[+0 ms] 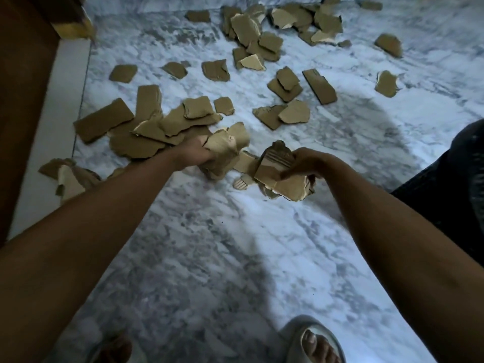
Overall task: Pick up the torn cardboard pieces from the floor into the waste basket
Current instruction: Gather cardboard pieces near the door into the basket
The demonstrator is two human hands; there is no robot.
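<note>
Several torn brown cardboard pieces lie scattered over the marble floor. A heap of pieces lies at the left middle, and another heap at the far top. My left hand grips a bundle of cardboard pieces low over the floor. To its right, my right hand grips a stack of cardboard pieces. A small striped scrap lies on the floor between the two hands. No waste basket is in view.
A dark wooden furniture side and a white skirting strip run along the left. My foot in a grey slipper stands at the bottom, the other foot left of it. A dark trouser leg fills the right edge.
</note>
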